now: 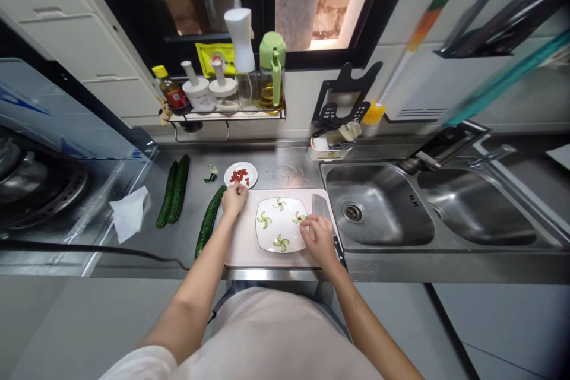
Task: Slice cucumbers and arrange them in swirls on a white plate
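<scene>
A white square plate (281, 225) on the pale cutting board (243, 252) carries several green cucumber-slice pinwheels; the right one has a bit of red at its centre. My right hand (317, 236) is over the plate's right edge, thumb and forefinger together at that pinwheel (299, 218); anything between them is too small to tell. My left hand (234, 197) is closed at the near edge of a small round plate (228, 176) of red pieces (239, 176), its fingertips' contents hidden. A knife (323, 208) lies on the board's right side, partly behind my right hand.
One cucumber (208, 225) lies along the board's left edge, two more (173, 193) further left near a white paper (129, 214). Cucumber scraps (211, 174) sit behind. The double sink (378, 208) is on the right. A condiment shelf (227, 114) hangs at the back.
</scene>
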Demonstrator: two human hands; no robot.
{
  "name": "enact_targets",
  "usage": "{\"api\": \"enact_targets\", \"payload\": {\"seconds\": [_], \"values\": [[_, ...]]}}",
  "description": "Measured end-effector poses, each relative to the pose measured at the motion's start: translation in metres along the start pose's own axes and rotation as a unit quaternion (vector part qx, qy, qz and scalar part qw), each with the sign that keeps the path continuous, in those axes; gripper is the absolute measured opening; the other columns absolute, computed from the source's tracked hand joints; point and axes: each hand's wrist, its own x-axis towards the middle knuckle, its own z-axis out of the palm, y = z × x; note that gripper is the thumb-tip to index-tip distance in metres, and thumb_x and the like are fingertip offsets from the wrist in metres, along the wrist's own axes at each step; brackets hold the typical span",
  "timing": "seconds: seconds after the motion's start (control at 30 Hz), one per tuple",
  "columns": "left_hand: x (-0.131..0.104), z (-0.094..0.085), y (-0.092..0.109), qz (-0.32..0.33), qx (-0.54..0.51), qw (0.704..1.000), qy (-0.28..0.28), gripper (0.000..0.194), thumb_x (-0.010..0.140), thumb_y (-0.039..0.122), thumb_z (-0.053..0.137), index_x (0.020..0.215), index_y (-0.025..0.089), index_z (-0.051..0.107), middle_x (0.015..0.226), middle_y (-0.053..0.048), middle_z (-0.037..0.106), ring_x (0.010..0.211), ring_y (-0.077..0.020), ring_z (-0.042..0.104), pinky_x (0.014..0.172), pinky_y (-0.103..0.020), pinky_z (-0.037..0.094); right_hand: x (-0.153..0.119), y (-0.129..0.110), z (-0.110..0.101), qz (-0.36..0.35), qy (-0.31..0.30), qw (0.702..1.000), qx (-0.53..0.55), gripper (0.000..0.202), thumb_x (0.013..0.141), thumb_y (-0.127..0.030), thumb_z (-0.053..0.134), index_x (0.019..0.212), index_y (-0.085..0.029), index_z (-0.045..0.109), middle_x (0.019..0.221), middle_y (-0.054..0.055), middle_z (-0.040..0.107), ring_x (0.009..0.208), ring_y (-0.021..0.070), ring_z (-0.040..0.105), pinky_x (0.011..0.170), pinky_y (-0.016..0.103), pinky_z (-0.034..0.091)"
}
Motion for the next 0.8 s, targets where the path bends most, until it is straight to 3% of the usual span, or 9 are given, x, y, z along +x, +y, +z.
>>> {"api": "enact_targets", "payload": {"seconds": [0.07,0.23,0.47,0.8], "values": [[0.013,-0.008,-0.007,-0.038,0.041,0.998,0.018,0.018,0.084,0.035,0.057,0.094,0.025,0.068,0.103,-0.006,0.070,0.091,-0.0230,0.062,0.073,-0.028,0.042,0.001,-0.001,0.000,-0.001,-0.001,1.000,0.001,0.016,0.088,-0.031,0.050,0.085,-0.023,0.064,0.101,0.007,0.061,0.105,0.0254,0.050,0.095,0.044,0.036],[0.035,-0.011,-0.019,-0.060,0.099,0.993,0.019,0.020,0.084,0.031,0.056,0.099,0.026,0.069,0.109,-0.010,0.068,0.098,-0.0263,0.062,0.078,-0.032,0.044,0.003,-0.004,0.000,-0.003,0.001,1.000,-0.001,0.016,0.089,-0.031,0.049,0.085,-0.024,0.063,0.101,0.007,0.060,0.105,0.0251,0.050,0.096,0.045,0.036],[0.053,-0.005,-0.020,-0.048,0.135,0.990,0.003,0.024,0.082,0.035,0.058,0.100,0.026,0.071,0.111,-0.011,0.068,0.100,-0.0282,0.063,0.080,-0.035,0.046,-0.001,-0.013,-0.001,-0.007,-0.019,1.000,0.006,0.016,0.089,-0.031,0.050,0.085,-0.023,0.063,0.103,0.008,0.060,0.107,0.0260,0.048,0.094,0.045,0.038],[0.073,0.001,-0.017,-0.035,0.179,0.983,-0.021,0.026,0.082,0.027,0.055,0.101,0.021,0.072,0.107,-0.016,0.069,0.101,-0.0309,0.063,0.080,-0.037,0.047,-0.014,-0.025,0.005,-0.013,-0.038,0.999,0.020,0.015,0.089,-0.030,0.052,0.084,-0.024,0.065,0.105,0.010,0.059,0.108,0.0277,0.047,0.094,0.048,0.040]]}}
